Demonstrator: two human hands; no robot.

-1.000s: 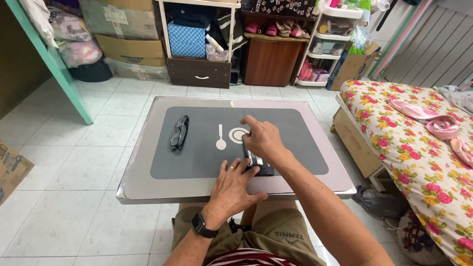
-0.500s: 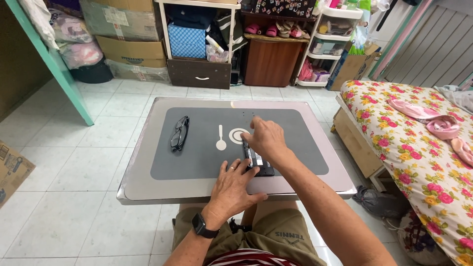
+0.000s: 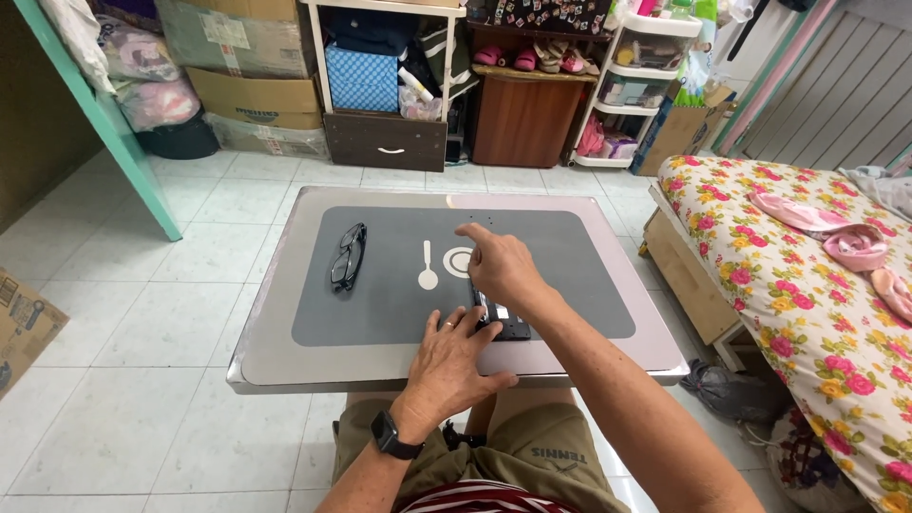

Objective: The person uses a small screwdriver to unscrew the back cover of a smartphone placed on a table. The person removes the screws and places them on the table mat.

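A tiled room holds a grey bench (image 3: 285, 351). The small black device (image 3: 502, 321) lies lengthwise between flat, empty left hand (image 3: 454, 361) and right hand (image 3: 499, 268), fingers loose, directly above it.

Bright even daylight, sharp focus, slight wide-angle edge distortion.

Only one view here, the head cam. I'm looking steeply down and forward from above the table (image 3: 285, 351), which sits close and fills the middle. Both forearms come in from the bottom edge. Further up the frame I get tiled floor (image 3: 142, 285) and shelving (image 3: 380, 85) along the far wall.
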